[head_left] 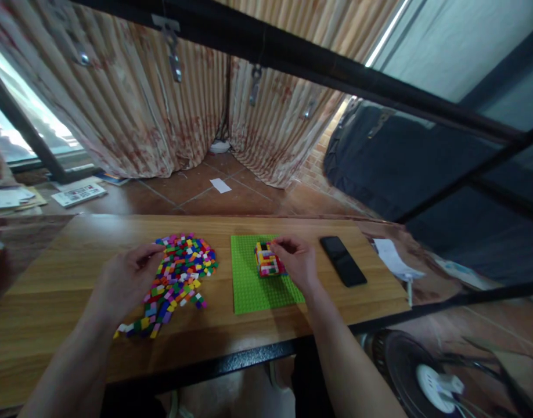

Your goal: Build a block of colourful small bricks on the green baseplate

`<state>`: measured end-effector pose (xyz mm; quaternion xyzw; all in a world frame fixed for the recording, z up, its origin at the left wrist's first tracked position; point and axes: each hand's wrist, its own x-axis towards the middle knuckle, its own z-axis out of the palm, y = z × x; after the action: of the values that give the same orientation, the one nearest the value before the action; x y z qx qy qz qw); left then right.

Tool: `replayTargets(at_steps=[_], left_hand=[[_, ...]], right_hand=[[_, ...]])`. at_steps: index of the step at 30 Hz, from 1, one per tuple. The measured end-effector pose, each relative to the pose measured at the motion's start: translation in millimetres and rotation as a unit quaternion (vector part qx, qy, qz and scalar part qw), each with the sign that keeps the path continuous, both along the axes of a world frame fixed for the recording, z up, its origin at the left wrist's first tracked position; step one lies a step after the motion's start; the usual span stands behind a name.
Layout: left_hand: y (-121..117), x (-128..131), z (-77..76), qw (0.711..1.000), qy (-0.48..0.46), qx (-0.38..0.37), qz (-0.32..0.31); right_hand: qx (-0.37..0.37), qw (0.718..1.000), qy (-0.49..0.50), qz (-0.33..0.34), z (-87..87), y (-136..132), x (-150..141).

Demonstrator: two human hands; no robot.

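Observation:
A small multicoloured structure of toy building bricks [267, 261] stands on a green studded baseplate [248, 293]. At its right upper side is my right hand [299, 264], with thumb and fingers pinched together against the bricks; whatever lies between the fingertips is too small to make out. To the left spreads a loose pile of toy building bricks [183, 261] in many colours. My left hand [129, 278] hovers at the pile's left edge, its thumb and forefinger closed near the bricks. The fingertips hide anything it may hold.
A black phone [342, 261] lies right of the baseplate on the wooden table [214, 331]. A dark metal bar [292, 49] crosses above. White paper [397, 258] lies beyond the table's right end. A power strip [438, 389] sits on a round dark seat at lower right.

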<state>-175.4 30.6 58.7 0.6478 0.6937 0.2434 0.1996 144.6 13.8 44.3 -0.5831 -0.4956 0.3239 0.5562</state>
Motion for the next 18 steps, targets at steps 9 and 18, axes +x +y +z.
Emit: replayTargets(at_steps=[9, 18], left_hand=[[3, 4, 0.5, 0.999, 0.041, -0.015, 0.001], [6, 1, -4.0, 0.999, 0.049, -0.005, 0.001]], right_hand=[[0.056, 0.968, -0.242, 0.024, -7.2, 15, 3], [0.082, 0.939, -0.327, 0.073, -6.0, 24, -1]])
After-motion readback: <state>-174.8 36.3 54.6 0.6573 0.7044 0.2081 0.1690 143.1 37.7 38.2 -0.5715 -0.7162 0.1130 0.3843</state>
